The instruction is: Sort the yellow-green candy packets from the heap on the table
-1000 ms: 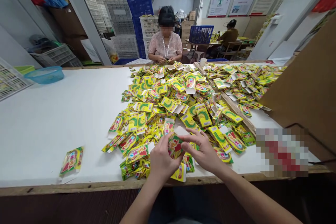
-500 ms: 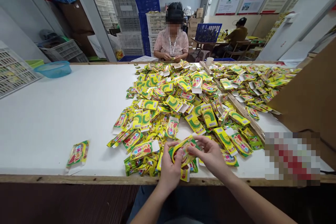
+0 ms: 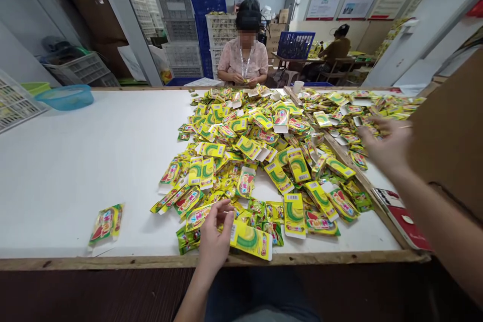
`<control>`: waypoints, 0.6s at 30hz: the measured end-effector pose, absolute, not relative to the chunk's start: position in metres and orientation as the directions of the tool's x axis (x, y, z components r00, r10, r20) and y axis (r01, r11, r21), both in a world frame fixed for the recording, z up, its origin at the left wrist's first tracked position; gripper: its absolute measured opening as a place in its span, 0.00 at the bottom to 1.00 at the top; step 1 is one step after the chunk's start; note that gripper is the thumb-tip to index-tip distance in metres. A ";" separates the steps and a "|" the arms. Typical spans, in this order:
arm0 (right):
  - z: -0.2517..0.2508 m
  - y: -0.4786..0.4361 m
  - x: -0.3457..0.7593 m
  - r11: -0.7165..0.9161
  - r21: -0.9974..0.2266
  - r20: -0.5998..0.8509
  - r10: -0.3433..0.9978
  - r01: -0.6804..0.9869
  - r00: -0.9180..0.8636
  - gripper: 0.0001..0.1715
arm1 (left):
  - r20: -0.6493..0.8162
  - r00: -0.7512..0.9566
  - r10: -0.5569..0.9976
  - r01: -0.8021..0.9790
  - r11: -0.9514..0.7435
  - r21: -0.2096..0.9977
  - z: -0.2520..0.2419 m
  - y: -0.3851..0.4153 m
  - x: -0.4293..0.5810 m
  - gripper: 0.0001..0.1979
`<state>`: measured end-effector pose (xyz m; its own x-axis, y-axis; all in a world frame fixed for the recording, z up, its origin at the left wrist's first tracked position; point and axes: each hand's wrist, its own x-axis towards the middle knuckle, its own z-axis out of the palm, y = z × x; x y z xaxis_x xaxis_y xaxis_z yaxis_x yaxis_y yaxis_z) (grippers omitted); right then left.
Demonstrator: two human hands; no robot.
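Nearest the camera, a wooden edge strip borders the white tabletop. Just behind it, the left hand is loosely curled, with a visible gap between thumb and forefinger and no item seen in the grip. A yellow carton lies flat just beside the thumb, its barcode end toward the hand; whether the two touch cannot be determined.

Small sachets lie beyond that carton. A second carton, also lying flat, is to their right. Well apart at left, a single printed pack lies on the tabletop. At right, a flat red item lies near the front edge.

The main heap of yellow and green cartons covers the middle; several show white flaps. A wooden divider runs along its right side. The right hand is extended, blurred, at a second heap beyond the divider, thumb and fingers spread; whether it grips a carton cannot be determined. A large cardboard panel is just beside it.

At the far side are a blue basin, left, and a white cup. A seated co-worker faces the tabletop there, both hands at a small item. Stacked crates are behind.
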<state>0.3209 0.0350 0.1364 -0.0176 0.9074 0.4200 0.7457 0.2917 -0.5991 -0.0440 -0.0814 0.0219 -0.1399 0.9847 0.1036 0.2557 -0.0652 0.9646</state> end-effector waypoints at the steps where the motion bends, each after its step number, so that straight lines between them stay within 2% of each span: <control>1: 0.116 0.024 0.299 0.354 -0.556 0.444 0.891 0.752 -0.092 0.14 | 0.126 -0.152 0.980 0.296 -0.077 0.952 0.022 -0.080 -0.045 0.15; 2: 0.093 0.013 0.274 0.433 -0.513 0.393 0.886 0.741 -0.246 0.12 | 0.152 -0.144 0.978 0.344 -0.095 0.934 0.023 -0.078 -0.045 0.14; 4: 0.048 -0.007 0.224 0.521 -0.505 0.282 0.853 0.688 -0.439 0.11 | 0.216 -0.090 0.972 0.450 -0.154 0.880 0.025 -0.076 -0.044 0.12; 5: 0.029 -0.015 0.203 0.602 -0.461 0.183 0.783 0.652 -0.594 0.17 | 0.244 -0.057 0.968 0.507 -0.182 0.842 0.027 -0.074 -0.044 0.11; 8: -0.004 -0.027 0.160 0.706 -0.323 0.016 0.670 0.631 -0.742 0.34 | 0.233 0.020 0.972 0.704 -0.179 0.687 0.031 -0.064 -0.047 0.12; 10: -0.010 -0.026 0.148 0.690 -0.281 -0.045 0.685 0.667 -0.727 0.33 | 0.127 0.055 0.990 0.837 -0.115 0.536 0.032 -0.049 -0.050 0.13; 13: -0.007 -0.018 0.144 0.603 -0.282 -0.093 0.757 0.746 -0.647 0.19 | -0.040 0.072 0.997 0.947 -0.056 0.317 0.026 -0.020 -0.047 0.15; 15: -0.003 -0.012 0.146 0.545 -0.292 -0.094 0.802 0.786 -0.590 0.16 | -0.090 0.050 0.995 0.967 -0.025 0.255 0.018 -0.002 -0.041 0.17; 18: 0.004 -0.006 0.155 0.467 -0.349 -0.042 0.858 0.812 -0.512 0.23 | -0.116 0.013 0.993 0.971 0.016 0.241 0.007 0.014 -0.033 0.18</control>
<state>0.1548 -0.0057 0.0043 -0.5117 0.8581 -0.0418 0.8121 0.4673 -0.3493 -0.0332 0.0145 0.0068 0.0128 0.9931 -0.1165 0.9705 0.0157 0.2406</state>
